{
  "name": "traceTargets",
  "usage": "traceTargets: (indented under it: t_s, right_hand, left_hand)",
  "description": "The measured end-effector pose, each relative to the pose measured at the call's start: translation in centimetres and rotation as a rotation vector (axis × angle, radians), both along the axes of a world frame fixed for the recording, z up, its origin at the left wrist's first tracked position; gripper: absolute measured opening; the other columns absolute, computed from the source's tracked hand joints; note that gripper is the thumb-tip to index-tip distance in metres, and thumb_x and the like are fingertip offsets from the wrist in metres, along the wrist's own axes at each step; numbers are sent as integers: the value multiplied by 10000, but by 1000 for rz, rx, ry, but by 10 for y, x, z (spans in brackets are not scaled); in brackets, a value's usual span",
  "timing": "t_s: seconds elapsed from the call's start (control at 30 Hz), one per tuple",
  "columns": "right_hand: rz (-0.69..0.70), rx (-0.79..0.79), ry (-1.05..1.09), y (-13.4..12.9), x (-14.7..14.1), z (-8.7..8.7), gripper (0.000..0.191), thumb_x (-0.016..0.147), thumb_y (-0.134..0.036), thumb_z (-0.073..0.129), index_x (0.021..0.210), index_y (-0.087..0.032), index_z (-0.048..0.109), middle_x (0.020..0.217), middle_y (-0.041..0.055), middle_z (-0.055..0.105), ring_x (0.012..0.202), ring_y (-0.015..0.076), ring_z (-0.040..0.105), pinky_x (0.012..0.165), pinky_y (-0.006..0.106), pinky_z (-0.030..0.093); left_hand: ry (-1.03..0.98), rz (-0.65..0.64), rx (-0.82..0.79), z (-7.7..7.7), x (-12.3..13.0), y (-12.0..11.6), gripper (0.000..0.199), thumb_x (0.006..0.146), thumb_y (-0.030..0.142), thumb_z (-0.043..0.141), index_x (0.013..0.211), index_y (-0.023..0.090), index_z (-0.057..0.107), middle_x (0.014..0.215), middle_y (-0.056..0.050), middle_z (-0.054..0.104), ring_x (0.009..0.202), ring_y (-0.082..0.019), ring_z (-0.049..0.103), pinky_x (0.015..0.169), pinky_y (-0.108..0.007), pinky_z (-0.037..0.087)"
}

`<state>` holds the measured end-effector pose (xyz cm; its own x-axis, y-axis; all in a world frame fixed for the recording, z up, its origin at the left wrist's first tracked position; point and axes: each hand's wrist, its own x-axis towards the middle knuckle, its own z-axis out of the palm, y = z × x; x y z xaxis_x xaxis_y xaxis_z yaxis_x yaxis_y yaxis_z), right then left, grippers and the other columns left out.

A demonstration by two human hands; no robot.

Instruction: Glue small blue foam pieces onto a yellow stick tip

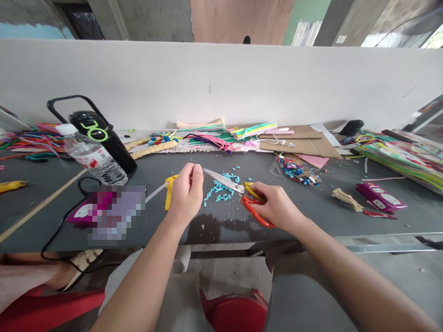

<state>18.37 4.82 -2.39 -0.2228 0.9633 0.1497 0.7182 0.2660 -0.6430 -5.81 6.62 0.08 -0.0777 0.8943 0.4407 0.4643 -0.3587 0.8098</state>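
Note:
My right hand [278, 207] grips a pair of scissors [224, 181] by its red and yellow handles, with the blades pointing left. The blade tips reach close to the fingertips of my left hand [189, 196]. That hand is closed, thumb against the curled fingers; whatever it pinches is too small or hidden to make out. Below and behind the blades lie many short blue pieces [221, 188], scattered on the dark grey table with tiny pale scraps. Partly hidden by my left hand is a yellow glue gun [168, 196] with a whitish stick at its back.
A clear water bottle [95, 159] and a black flask [110, 143] stand at left. Bundles of coloured pipe cleaners [254, 130] lie along the back near cardboard [301, 143]. Purple packs [380, 197] lie on both sides. A black cable [57, 235] hangs over the front edge.

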Motion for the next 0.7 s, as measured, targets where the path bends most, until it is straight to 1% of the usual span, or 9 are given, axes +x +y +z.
traceTargets:
  t_s: [0.33, 0.4, 0.5, 0.57, 0.7]
  right_hand:
    - [11, 12, 8, 1, 0, 1, 267, 793, -351, 658, 723, -216, 439, 609, -69, 416, 611, 113, 268, 541, 221, 299]
    - [6, 11, 8, 1, -1, 0, 261, 791, -355, 665, 726, -213, 455, 610, -67, 426, 611, 112, 277, 545, 219, 308]
    - [-9, 13, 29, 0, -1, -1, 225, 803, -377, 670, 774, -215, 517, 634, -60, 488, 610, 112, 321, 559, 221, 327]
    - [-19, 17, 65, -1, -2, 0, 234, 818, -410, 669, 813, -217, 537, 658, -53, 524, 608, 113, 343, 560, 225, 335]
    - [-20, 26, 119, -2, -1, 1, 269, 816, -444, 681, 826, -214, 542, 671, -44, 524, 605, 114, 350, 552, 229, 338]
  left_hand:
    - [-29, -14, -6, 1, 1, -1, 353, 1024, 427, 408, 741, 216, 417, 655, 22, 438, 581, -126, 407, 552, -261, 329]
    - [-23, -11, -3, 1, 1, -1, 355, 1023, 428, 406, 738, 216, 417, 654, 22, 441, 578, -125, 407, 547, -260, 328]
    - [-24, -5, -12, 1, 1, -1, 352, 1021, 422, 406, 736, 217, 419, 645, 25, 436, 568, -123, 398, 534, -259, 318]
    - [-38, 5, -25, 1, 1, 0, 353, 1019, 414, 409, 726, 217, 407, 634, 28, 423, 558, -121, 385, 522, -259, 306]
    - [-74, 25, -41, 0, 0, 2, 354, 1013, 371, 411, 695, 219, 374, 609, 31, 394, 544, -121, 367, 500, -257, 286]
